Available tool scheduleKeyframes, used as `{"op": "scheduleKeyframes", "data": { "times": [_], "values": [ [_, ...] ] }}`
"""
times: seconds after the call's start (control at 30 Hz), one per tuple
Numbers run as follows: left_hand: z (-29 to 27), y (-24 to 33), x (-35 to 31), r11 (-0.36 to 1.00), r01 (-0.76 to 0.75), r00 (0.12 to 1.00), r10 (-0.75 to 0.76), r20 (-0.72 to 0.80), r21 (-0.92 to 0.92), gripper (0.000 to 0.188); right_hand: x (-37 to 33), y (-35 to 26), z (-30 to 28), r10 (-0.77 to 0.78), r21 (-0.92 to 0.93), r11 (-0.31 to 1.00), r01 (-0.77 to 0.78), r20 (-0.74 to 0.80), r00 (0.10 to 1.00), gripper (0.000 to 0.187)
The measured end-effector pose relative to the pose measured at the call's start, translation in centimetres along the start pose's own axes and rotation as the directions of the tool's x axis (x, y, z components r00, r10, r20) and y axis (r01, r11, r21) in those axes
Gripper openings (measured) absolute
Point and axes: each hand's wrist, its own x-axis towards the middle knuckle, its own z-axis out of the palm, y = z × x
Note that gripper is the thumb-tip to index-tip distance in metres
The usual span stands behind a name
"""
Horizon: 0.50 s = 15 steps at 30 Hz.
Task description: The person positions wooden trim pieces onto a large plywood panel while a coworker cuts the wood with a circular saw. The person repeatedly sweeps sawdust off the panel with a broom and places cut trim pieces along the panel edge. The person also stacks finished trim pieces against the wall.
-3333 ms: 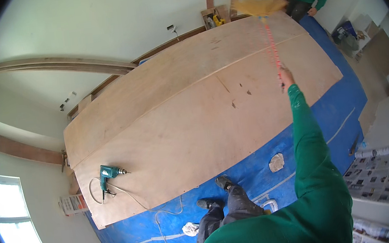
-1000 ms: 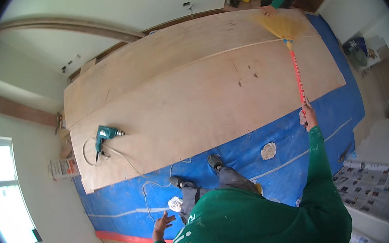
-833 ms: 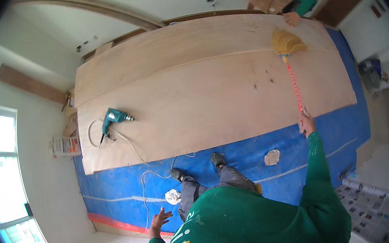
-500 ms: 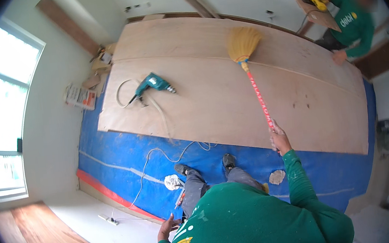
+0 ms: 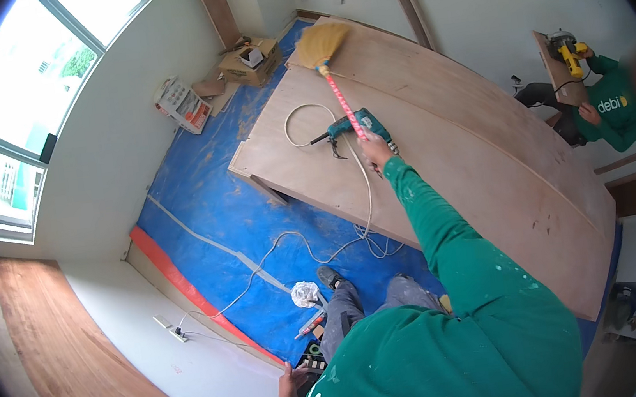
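My right hand (image 5: 377,150), outstretched over the raised plywood platform (image 5: 481,188), is closed round the pink-red handle of a broom (image 5: 323,47). The broom's yellow straw head is slightly blurred and lies over the platform's far left end. Beside and partly behind my right hand lies a teal power drill (image 5: 376,125), its cable looped on the wood. My left hand (image 5: 289,384) hangs low at my left side, fingers apart, with no held thing visible. Close to it on the floor is a dark container (image 5: 312,365) with small items, partly hidden by my body.
Blue sheeting (image 5: 199,188) covers the floor, crossed by a pale cable (image 5: 266,255). A crumpled white bundle (image 5: 305,294) lies by my foot. A cardboard box (image 5: 252,63) and a white sack (image 5: 182,104) stand by the wall. At right, another person (image 5: 609,106) holds a yellow circular saw (image 5: 570,52) and a board.
The view has turned left. My right hand has swung the broom leftward across the platform to beside the drill. The other person's board and saw have shifted; their free hand is raised from the platform.
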Motion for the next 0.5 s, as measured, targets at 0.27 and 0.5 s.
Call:
{"op": "scheduleKeyframes", "data": {
  "times": [0.27,0.5],
  "values": [
    [-3.0,1.3,-3.3,0.956,-0.136,0.971,0.077,-0.227,-0.258,0.086,0.1,-5.6,1.5,-0.071,0.230,0.970,0.080,-0.046,0.996,0.042],
    [0.7,1.3,-3.0,0.937,0.005,0.991,-0.053,-0.126,-0.350,0.092,7.2,-4.6,-3.3,0.081,0.220,0.975,-0.036,-0.202,0.976,0.020]
  ]
}}
